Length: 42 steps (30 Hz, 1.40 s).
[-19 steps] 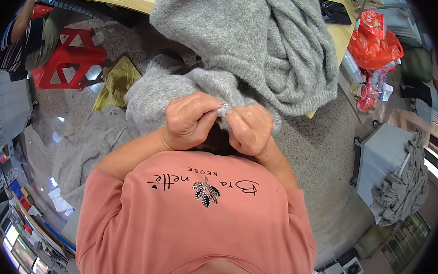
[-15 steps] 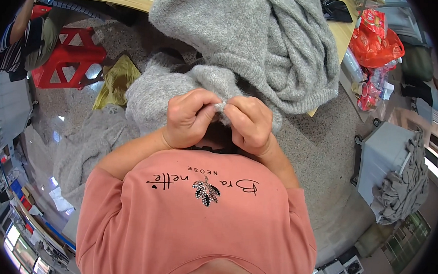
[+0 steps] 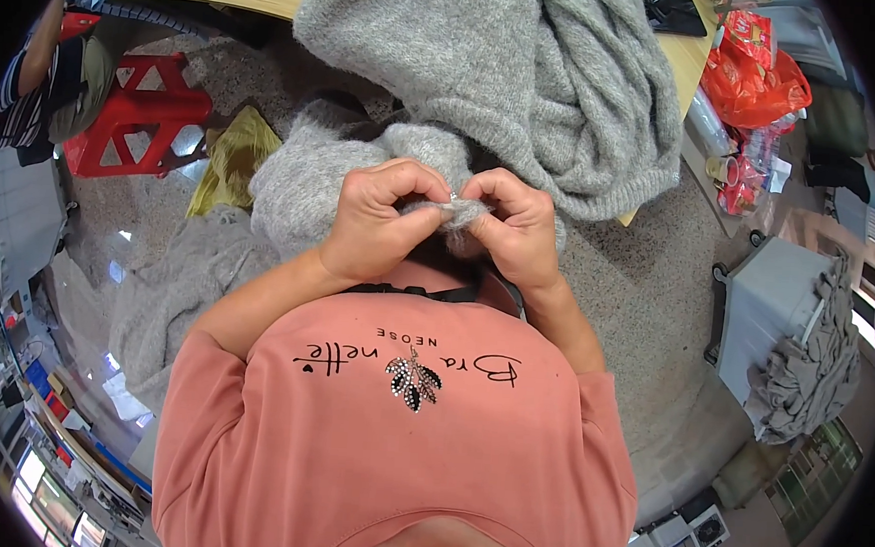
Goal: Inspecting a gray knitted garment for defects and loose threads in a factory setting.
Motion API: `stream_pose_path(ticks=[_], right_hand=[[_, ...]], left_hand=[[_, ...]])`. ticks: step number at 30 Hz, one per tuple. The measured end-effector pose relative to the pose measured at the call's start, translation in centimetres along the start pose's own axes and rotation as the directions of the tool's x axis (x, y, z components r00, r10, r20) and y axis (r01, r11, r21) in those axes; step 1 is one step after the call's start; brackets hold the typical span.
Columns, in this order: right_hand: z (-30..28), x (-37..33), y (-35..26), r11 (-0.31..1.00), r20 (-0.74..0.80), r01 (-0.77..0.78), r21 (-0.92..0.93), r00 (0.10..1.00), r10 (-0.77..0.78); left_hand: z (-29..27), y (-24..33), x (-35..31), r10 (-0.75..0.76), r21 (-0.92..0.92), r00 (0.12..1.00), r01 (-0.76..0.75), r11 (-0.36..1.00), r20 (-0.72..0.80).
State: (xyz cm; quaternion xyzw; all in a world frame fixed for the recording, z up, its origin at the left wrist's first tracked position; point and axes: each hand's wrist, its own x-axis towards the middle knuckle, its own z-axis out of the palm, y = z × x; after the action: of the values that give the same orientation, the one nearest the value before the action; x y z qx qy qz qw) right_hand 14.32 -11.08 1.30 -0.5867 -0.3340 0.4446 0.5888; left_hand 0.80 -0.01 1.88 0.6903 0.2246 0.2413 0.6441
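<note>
while hands [image 3: 386, 218] pinch knitwear [image 3: 464, 215], a stool [image 3: 157, 111] stands left

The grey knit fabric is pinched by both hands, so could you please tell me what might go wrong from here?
The grey knit fabric is held in a small pinch by the left hand and right hand, so it might slip or overstretch. The larger grey knit heap hangs over the edge of the table, so it could slide off.

Grey knit heap [image 3: 441, 53] cut off at the top edge, pinched knit fold [image 3: 462, 212] partly hidden by hands [image 3: 373, 221]
</note>
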Motion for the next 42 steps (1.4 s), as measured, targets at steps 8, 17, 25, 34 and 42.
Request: stream_pose_path(ticks=[8, 17, 25, 34, 42], right_hand=[[0.9, 0.1, 0.7, 0.689, 0.057, 0.466, -0.555, 0.848, -0.527], [0.6, 0.1, 0.4, 0.739, 0.113, 0.367, -0.564, 0.921, -0.372], [1.4, -0.3, 0.3, 0.696, 0.031, 0.426, -0.578, 0.864, -0.503], [1.6, -0.2, -0.6, 0.536, 0.034, 0.495, -0.684, 0.755, -0.655], [0.7, 0.9, 0.3, 0.321, 0.194, 0.655, -0.684, 0.588, -0.785]], left_hand=[[-0.3, 0.6, 0.6, 0.132, 0.224, 0.991, -0.129, 0.966, 0.002], [-0.1, 0.9, 0.5, 0.364, 0.315, 0.931, -0.35, 0.882, 0.016], [0.0, 1.3, 0.2, 0.469, 0.437, 0.882, -0.436, 0.787, 0.036], [0.9, 1.6, 0.1, 0.581, 0.5, 0.813, -0.494, 0.711, -0.022], [1.0, 2.4, -0.3, 0.322, 0.268, 0.937, -0.278, 0.922, -0.136]])
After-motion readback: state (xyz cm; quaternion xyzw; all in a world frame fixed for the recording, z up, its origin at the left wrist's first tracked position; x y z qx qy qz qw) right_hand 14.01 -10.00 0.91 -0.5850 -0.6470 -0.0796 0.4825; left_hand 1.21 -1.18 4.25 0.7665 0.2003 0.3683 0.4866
